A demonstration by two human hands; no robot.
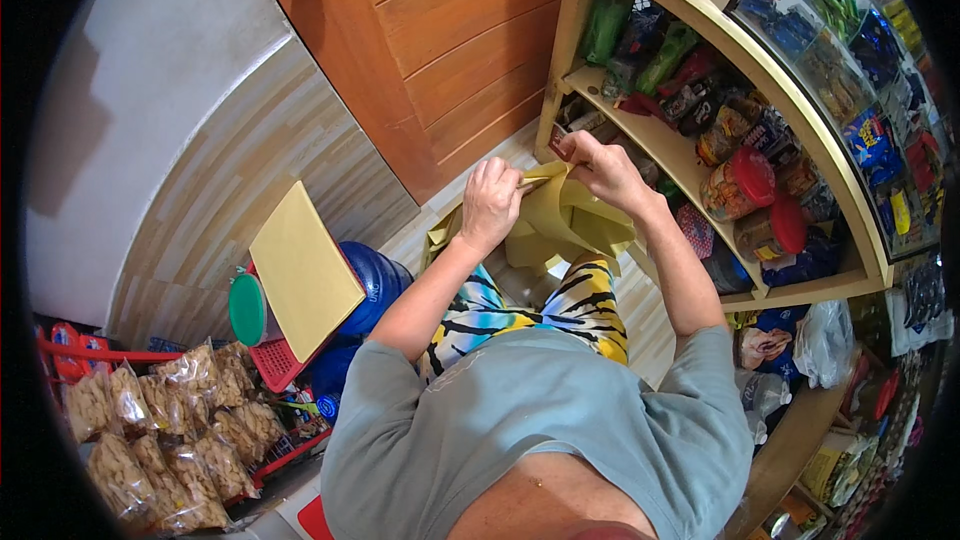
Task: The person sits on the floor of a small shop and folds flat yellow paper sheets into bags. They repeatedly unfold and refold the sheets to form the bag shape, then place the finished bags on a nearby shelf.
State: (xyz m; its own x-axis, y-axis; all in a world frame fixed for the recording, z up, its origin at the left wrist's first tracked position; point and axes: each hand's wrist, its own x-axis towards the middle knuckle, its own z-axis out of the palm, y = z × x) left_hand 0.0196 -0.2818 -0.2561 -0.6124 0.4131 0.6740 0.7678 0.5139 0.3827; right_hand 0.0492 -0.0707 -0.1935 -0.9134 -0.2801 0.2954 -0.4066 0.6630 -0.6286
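Between my two hands hangs a piece of yellow-green fabric, with folds falling in front of my patterned trousers. My left hand is closed on the fabric's upper edge at the left. On the right, my right hand pinches the same edge between thumb and fingers, a short way from the left one. The lower part of the cloth bunches near my knees, and some of it is hidden behind my left hand and forearm.
A wooden shelf with jars and packets stands at the right. Ahead is a wooden door. To the left are a yellow board, a blue water jug, a green-lidded tub and bagged snacks.
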